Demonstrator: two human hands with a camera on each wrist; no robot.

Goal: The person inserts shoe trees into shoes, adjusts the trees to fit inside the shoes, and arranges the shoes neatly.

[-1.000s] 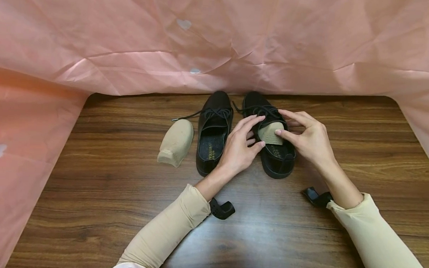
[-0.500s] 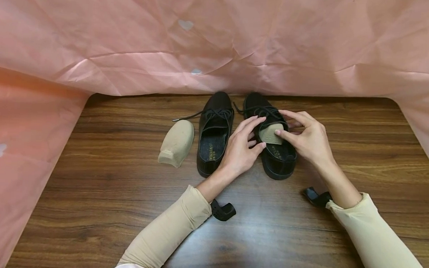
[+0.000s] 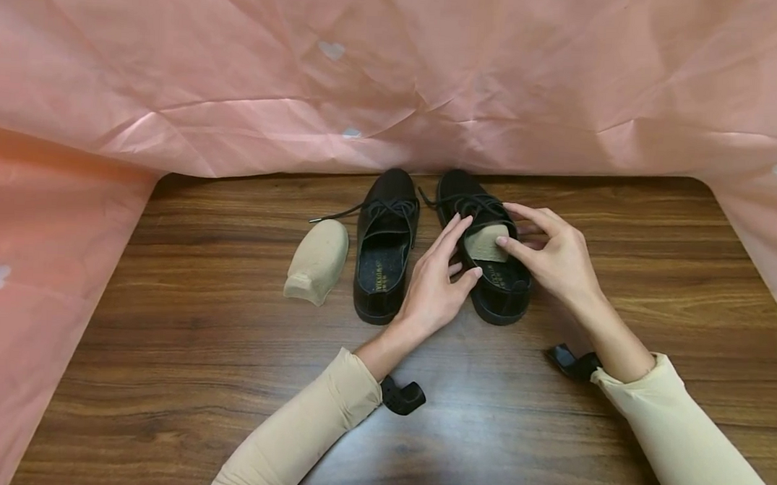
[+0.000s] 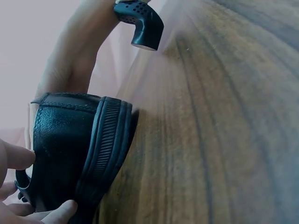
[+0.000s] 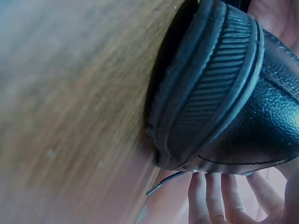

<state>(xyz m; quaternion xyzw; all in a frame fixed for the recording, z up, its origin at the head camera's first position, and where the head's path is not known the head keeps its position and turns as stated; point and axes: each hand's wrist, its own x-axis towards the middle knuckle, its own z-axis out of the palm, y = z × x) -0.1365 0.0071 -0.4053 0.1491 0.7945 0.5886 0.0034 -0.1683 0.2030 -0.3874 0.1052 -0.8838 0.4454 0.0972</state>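
Observation:
Two black lace-up shoes stand side by side on the wooden floor. My left hand [image 3: 435, 277] lies along the left side of the right-hand shoe [image 3: 503, 302], its thumb tip at the collar and its longer fingers near the laces, fairly straight. A beige shoe insert [image 3: 485, 244] sits partly inside that shoe, its front end hidden under the tongue. My right hand [image 3: 560, 257] has its thumb on the insert and its fingers along the shoe's outer side. In the right wrist view, those fingers [image 5: 212, 200] reach up to the shoe's side. The left-hand shoe [image 3: 381, 253] has no insert visible.
A second beige shoe insert [image 3: 317, 261] lies on the floor [image 3: 195, 350] left of the shoes. Pink cloth [image 3: 396, 76] with pale hearts hangs close behind the toes. Both wrists carry black mounts, such as the left one [image 3: 403, 396].
My hands and the shoes stay almost in place. The left fingers shift slightly along the shoe, and the whole view drifts a little.

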